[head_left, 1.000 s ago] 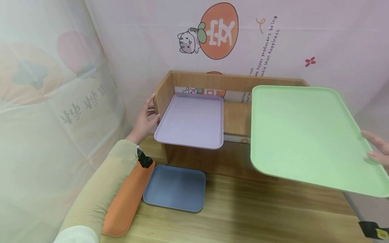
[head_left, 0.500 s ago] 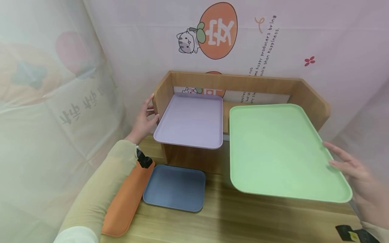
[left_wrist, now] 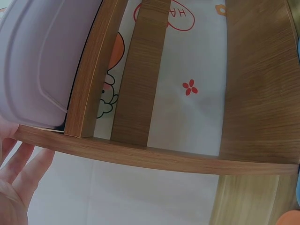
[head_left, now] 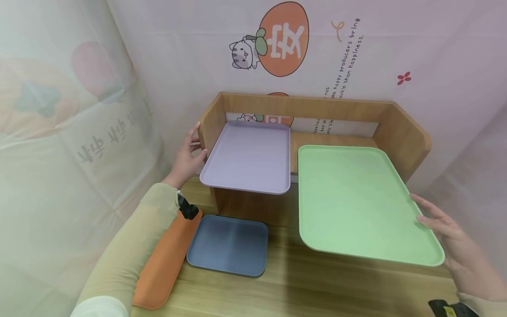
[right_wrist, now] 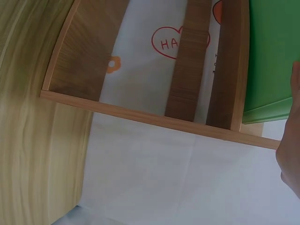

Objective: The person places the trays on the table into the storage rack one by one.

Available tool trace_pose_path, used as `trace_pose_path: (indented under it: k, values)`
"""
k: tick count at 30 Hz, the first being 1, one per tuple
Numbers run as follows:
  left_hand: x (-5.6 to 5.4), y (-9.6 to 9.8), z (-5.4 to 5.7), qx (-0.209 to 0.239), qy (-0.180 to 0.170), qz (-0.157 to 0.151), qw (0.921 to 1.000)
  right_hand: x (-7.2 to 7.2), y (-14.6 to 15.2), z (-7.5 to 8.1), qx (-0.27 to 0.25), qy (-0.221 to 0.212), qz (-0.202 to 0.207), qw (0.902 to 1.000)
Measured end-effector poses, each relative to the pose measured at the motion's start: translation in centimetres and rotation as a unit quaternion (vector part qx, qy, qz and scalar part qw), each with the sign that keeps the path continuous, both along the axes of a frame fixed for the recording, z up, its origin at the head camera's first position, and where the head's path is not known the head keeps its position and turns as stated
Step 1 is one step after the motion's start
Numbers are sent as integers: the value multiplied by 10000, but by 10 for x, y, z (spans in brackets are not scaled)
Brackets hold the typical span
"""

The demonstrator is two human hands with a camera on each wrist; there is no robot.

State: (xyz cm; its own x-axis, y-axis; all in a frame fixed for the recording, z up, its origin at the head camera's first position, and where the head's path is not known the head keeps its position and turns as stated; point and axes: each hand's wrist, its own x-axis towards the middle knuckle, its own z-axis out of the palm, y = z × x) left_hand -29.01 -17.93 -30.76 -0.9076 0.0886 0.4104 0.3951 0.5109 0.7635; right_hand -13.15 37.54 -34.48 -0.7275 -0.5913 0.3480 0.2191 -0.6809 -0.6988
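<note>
The green tray (head_left: 360,202) lay across the right half of the wooden shelf (head_left: 336,108) at the centre right of the head view, its near end jutting out past the front edge. The right hand (head_left: 449,235), at the lower right of that view, pinched the tray's right edge, with the thumb over the rim. The right wrist view caught only a strip of this hand at its right border, beside the green at the upper right; whether the tray's full weight sat on the board could not be told.

The purple tray (head_left: 249,156) occupied the shelf's left half, also overhanging the front. Beside it, at the centre left of the head view, the left hand (head_left: 186,160) had its fingers spread against the outside of the left side panel (head_left: 211,127). The left wrist view showed fingertips touching that panel at the lower left, and the tray's underside at the upper left, hidden from the head camera.

Both wrist views looked into the lower part of the shelf, revealing a crossbar (left_wrist: 140,79) and the printed cloth behind, with a red flower (left_wrist: 190,87) and a red heart (right_wrist: 164,43). Only the head view showed the whole blue tray (head_left: 227,244) on the tabletop (head_left: 317,286), with the orange tray (head_left: 168,264) just to its left, partly behind the left sleeve.
</note>
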Motion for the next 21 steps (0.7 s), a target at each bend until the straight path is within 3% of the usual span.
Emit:
trace_pose_path:
  k: [10, 21]
  values:
    - [-1, 0, -1, 14, 19, 12, 10000, -2, -3, -7, -1, -165, -238, 9996]
    - [-2, 1, -1, 17, -42, 10, 10000, -13, -13, -9, 407, -682, -1260, 9888]
